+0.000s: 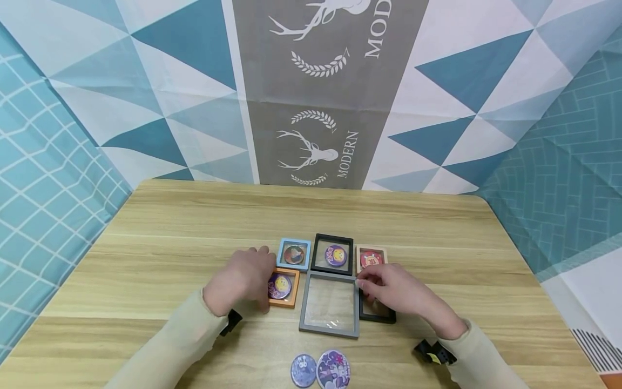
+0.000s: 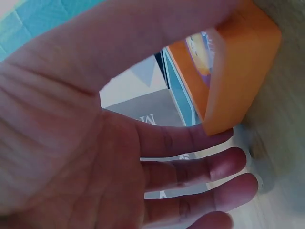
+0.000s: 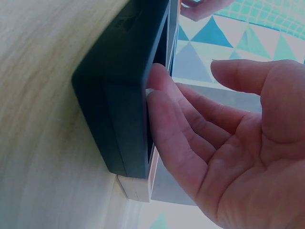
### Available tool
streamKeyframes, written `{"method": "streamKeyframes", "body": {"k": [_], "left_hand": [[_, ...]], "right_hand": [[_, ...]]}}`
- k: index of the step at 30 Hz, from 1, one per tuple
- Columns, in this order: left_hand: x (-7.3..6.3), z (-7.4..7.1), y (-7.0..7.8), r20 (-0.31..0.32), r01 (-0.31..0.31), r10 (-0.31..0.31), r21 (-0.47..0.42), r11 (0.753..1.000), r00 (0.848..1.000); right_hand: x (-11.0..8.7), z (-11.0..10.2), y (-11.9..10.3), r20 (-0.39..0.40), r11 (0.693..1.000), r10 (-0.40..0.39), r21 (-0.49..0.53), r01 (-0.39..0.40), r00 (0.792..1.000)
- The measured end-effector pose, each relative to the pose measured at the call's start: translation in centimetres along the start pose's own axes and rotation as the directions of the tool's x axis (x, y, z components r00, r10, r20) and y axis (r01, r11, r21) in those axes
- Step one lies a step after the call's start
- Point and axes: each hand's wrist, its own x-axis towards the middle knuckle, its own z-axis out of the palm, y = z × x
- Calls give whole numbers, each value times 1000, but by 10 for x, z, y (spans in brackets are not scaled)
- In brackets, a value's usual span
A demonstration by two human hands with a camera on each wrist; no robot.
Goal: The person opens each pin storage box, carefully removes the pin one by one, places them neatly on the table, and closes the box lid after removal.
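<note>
A wood-grained surface (image 1: 437, 232) with rounded far corners ended at a patterned cloth (image 1: 189, 48). Blue, pale and white triangles (image 1: 471, 70) flanked the cloth's grey band (image 1: 264, 81), which bore white deer heads (image 1: 318, 155), leafy sprigs (image 1: 318, 71) and the word MODERN (image 1: 347, 154) (printed sideways). A turquoise cloth (image 1: 44, 162) with a white grid covered the left side, and a teal cloth (image 1: 573, 151) with brick-like lines the right.

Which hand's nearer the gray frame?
Right. The right hand is over the black frame beside the gray frame, digits by its upper right corner; contact unclear. The left hand is farther, at the orange frame's left side, with that frame between.
</note>
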Motion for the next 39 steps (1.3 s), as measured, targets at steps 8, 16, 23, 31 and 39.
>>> {"method": "streamKeyframes", "body": {"k": [8, 16, 23, 31, 39], "left_hand": [[-5, -7, -5, -21, -70, 70, -29, 997, 997], [-6, -14, -2, -187, -212, 172, -218, 953, 967], [4, -7, 12, -388, -398, 258, -343, 851, 885], [7, -3, 24, -442, -476, 250, -531, 701, 861], [5, 0, 30, -530, -576, 316, -445, 686, 787]], "right_hand": [[-1, -1, -1, -8, 1000, 10, -1, -10, 1000], [-2, 4, -8, -197, 998, -12, 65, 25, 980], [-5, 14, -20, -258, 980, -114, 129, 151, 959], [-8, 22, -27, -241, 956, -82, 254, 145, 967], [-9, 28, -28, -301, 954, -88, 250, 168, 950]]}}
